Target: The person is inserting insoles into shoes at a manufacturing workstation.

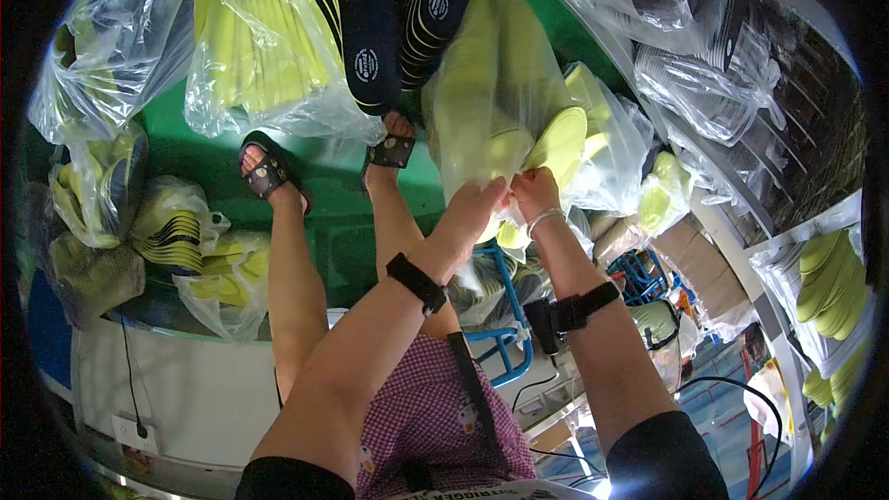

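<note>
Both hands meet at the gathered mouth of a clear plastic bag (451, 120) that holds yellow-green insoles. My left hand (477, 213) pinches the bunched plastic, fingers closed. Close beside it, my right hand (537, 193) is also closed on the plastic. A yellow-green insole (561, 141) lies just beyond the right fist; whether it is inside the bag or next to it I cannot tell. Stacks of dark navy insoles with yellow edges (372, 56) stand to the left of the held bag.
Filled bags of yellow-green insoles (264, 37) cover the far left. More insole bags (167, 231) lie along the left side. A metal rack (815, 120) with bagged insoles stands at right. Blue metal tubing (507, 343) is near my right forearm. The floor (319, 259) is green.
</note>
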{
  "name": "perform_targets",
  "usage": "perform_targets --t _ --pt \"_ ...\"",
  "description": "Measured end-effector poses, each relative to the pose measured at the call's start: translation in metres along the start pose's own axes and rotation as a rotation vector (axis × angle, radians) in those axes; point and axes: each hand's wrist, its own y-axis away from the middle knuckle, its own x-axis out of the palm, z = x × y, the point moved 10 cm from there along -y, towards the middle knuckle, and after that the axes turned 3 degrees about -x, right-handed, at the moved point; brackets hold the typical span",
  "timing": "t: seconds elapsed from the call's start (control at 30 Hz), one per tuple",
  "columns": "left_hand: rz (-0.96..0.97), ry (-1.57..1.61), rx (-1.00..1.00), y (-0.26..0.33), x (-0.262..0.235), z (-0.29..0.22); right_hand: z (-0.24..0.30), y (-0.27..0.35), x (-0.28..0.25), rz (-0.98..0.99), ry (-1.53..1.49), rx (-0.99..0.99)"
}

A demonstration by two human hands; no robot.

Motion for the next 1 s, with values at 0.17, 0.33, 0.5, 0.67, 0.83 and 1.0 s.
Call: perform_targets --t 0.17,0.33,0.5,0.67,0.83,1.0 --pt "0.044 -0.267 0.132 -0.001 -0.007 0.012 0.02 0.001 -0.003 -0.083 0.252 -0.01" --pt "-0.036 -0.031 0.224 0.014 -0.016 0.016 0.027 0.003 0.009 -0.047 0.281 0.039" --pt "-0.027 -0.009 0.179 0.019 -0.005 0.025 -0.025 -0.041 0.019 0.001 0.615 -0.166" --pt "-0.104 -0.01 0.225 0.035 -0.012 0.001 0.014 -0.019 0.008 -0.016 0.412 -0.002" --pt "-0.131 0.069 0.261 0.044 -0.005 -0.013 0.014 -0.014 -0.007 -0.18 0.391 -0.077" --pt "-0.105 -0.189 0.181 0.003 -0.025 0.037 -0.013 -0.003 -0.008 -0.135 0.208 -0.001"
